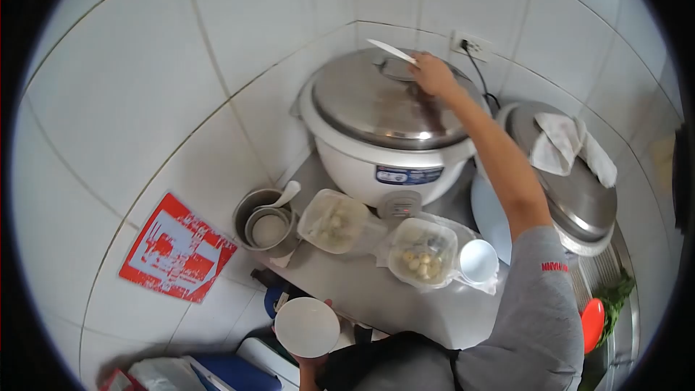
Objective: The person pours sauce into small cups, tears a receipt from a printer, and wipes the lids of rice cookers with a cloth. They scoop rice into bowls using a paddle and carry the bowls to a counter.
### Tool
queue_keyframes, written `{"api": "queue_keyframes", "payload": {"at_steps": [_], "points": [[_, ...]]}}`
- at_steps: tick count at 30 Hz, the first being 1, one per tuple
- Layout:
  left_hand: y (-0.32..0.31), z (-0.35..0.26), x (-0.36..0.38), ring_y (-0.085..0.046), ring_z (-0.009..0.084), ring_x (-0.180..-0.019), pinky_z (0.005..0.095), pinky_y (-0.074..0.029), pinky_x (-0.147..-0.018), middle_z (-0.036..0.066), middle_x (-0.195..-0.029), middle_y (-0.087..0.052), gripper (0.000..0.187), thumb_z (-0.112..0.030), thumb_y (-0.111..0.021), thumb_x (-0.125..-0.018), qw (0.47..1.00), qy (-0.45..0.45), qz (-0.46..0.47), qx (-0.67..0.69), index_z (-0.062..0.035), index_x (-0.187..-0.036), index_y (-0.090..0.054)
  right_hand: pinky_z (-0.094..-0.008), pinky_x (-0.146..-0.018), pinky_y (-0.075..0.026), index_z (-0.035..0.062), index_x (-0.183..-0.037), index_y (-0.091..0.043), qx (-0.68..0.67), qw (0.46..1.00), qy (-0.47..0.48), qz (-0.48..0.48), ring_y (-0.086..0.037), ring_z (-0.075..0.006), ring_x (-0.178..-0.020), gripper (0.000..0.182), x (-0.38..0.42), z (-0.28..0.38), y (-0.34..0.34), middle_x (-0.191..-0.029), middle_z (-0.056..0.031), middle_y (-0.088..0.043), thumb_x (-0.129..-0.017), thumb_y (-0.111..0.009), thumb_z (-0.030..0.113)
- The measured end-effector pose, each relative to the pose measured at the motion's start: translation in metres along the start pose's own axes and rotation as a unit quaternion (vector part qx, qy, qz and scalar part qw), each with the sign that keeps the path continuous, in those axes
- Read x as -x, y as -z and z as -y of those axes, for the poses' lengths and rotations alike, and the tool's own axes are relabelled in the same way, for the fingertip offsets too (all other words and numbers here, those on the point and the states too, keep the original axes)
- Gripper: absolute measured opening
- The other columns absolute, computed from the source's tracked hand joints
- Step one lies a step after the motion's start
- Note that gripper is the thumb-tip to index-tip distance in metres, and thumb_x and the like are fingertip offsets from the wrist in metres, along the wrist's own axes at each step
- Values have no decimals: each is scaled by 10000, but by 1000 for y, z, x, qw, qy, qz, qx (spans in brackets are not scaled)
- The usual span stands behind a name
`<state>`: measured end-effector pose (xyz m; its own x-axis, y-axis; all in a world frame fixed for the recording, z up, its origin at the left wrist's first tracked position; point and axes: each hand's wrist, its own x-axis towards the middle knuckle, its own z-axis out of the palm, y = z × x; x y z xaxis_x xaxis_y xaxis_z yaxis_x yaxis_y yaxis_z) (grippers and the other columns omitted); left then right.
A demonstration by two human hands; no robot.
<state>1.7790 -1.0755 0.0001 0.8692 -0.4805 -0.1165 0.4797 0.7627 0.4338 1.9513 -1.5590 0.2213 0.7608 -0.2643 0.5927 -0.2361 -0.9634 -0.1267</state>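
In my left hand (311, 363) is a white bowl (307, 327), held low near my body with its inside facing up; most of the fingers are hidden under it. My right hand (434, 76) reaches far forward, closed around a white rice paddle (392, 51) that points left. That hand is right at the lid handle (397, 68) of a large rice cooker (347, 156). The steel lid (355, 105) sits on the cooker.
On the steel counter (355, 275) stand two plastic tubs of food (334, 221) (423, 253), a white cup (478, 261) and a metal pot (242, 221) with a white spoon. A second lidded cooker (572, 206) with a cloth (561, 143) is on the right. Tiled walls close the corner.
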Motion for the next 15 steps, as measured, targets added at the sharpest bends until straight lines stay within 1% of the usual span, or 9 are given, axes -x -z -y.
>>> {"api": "queue_keyframes", "payload": {"at_steps": [2, 3, 5, 6, 10, 12, 13, 14, 15], "points": [[-18, -1, 4, -562, 406, -924, 414, -540, -582, 275, -1169, -477, 698, -642, -265, -826, 983, -65, -165, 48, -127, -1287, -366, -415, -837, -422, 15, -1111, -520, -21, 998, -7, 63, -536, -385, -960, 367, -19, -7, -8, -1025, -245, -561, -817, -536, 235], [-9, -2, 7, -562, 406, -924, 414, -540, -582, 275, -1169, -477, 698, -642, -265, -826, 980, -80, -172, 52, -127, -1287, -366, -415, -837, -422, 15, -1111, -520, -30, 997, 6, 66, -536, -385, -960, 367, -28, -6, -13, -1025, -245, -561, -817, -536, 235], [27, 2, 15, -512, 418, -1027, 431, -536, -576, 252, -1155, -498, 731, -680, -245, -809, 982, -72, -160, 67, -134, -1274, -385, -421, -838, -422, 22, -1135, -508, -43, 998, -27, 30, -529, -397, -962, 376, -31, -9, -23, -1042, -249, -551, -809, -539, 204], [39, 3, 18, -493, 419, -1055, 448, -536, -583, 259, -1167, -486, 771, -707, -241, -790, 992, -67, -100, 34, -119, -1266, -389, -421, -838, -422, 22, -1135, -508, -45, 998, -23, 34, -529, -397, -962, 376, -28, -6, -24, -1042, -249, -551, -809, -539, 204], [13, 13, 18, -549, 421, -944, 442, -536, -574, 296, -1174, -463, 824, -738, -241, -764, 979, -90, -172, 65, -103, -1269, -382, -459, -802, -433, 57, -1020, -553, -13, 996, -41, -76, -540, -395, -929, 256, -30, 13, 3, -978, -201, -582, -798, -517, 180], [5, 20, 18, -547, 422, -944, 431, -536, -563, 303, -1190, -447, 869, -762, -249, -741, 995, -58, -80, 29, -93, -1284, -364, -461, -793, -439, 61, -988, -562, 21, 996, -26, -82, -547, -386, -919, 237, -40, 4, 51, -989, -207, -577, -802, -489, 188], [9, 24, 15, -486, 429, -1051, 466, -524, -648, 282, -1219, -436, 901, -779, -250, -724, 999, -41, -20, -6, -94, -1302, -340, -465, -784, -439, 41, -987, -557, 34, 994, -19, -104, -548, -390, -908, 256, -41, -8, 78, -990, -212, -574, -805, -467, 197], [0, 30, 15, -457, 427, -1088, 489, -502, -707, 272, -1234, -427, 908, -782, -250, -721, 998, -38, -40, 7, -94, -1307, -334, -456, -799, -436, 14, -1013, -541, 131, 988, 36, -77, -546, -391, -924, 286, -46, -35, 113, -1012, -217, -568, -811, -457, 199], [-9, 36, 13, -427, 426, -1124, 512, -479, -766, 262, -1249, -418, 914, -785, -249, -718, 997, -35, -60, 20, -94, -1311, -328, -445, -803, -437, -10, -1040, -531, 195, 962, 164, -98, -546, -384, -931, 323, -64, -102, 134, -1011, -220, -568, -819, -455, 212]]}}
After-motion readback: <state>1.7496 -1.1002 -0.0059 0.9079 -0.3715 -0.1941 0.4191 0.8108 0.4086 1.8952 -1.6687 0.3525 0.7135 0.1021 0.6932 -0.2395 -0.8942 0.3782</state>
